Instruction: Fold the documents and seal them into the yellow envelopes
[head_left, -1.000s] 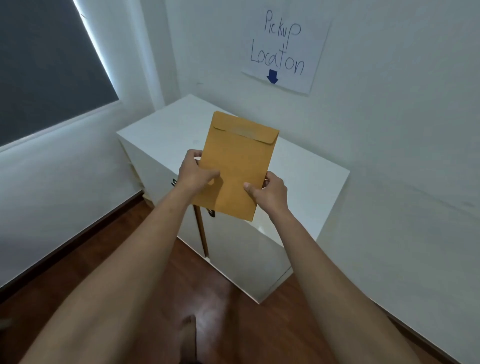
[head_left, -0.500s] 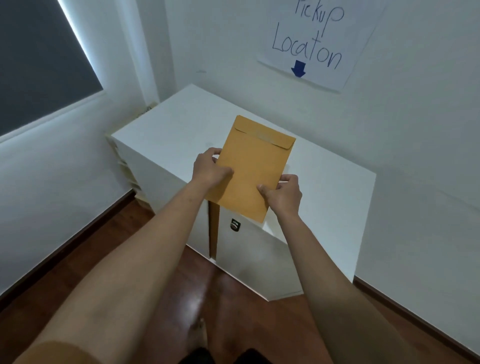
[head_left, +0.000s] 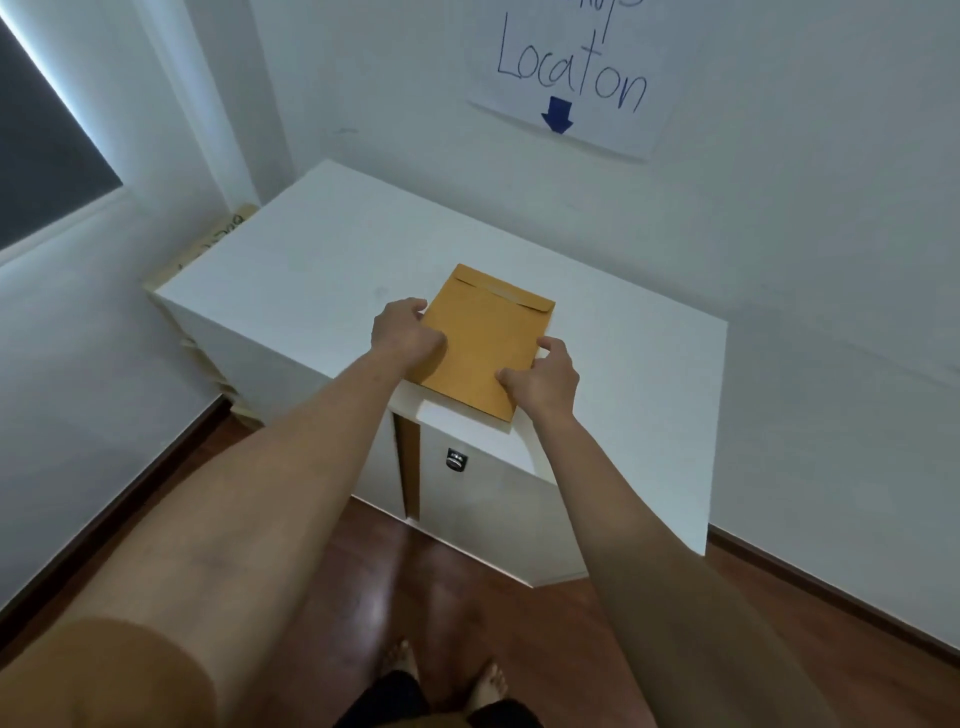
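A yellow envelope (head_left: 488, 338), flap closed at its far end, lies low over the top of a white cabinet (head_left: 322, 270), near the cabinet's front edge. My left hand (head_left: 402, 332) grips its left edge, thumb on top. My right hand (head_left: 545, 376) grips its right edge near the lower corner, thumb across the paper. Whether the envelope rests flat on the cabinet top cannot be told. No loose documents are visible.
A paper sign (head_left: 571, 78) reading "Location" with a blue arrow hangs on the wall behind the cabinet. A lock (head_left: 456, 460) sits on the cabinet's front. Boards (head_left: 208, 249) lean at the cabinet's left. A dark window (head_left: 41, 156) is at left. The floor is wooden.
I have stepped closer to the cabinet. Both hands have carried the envelope forward and down, from held up in the air to low over the cabinet top.
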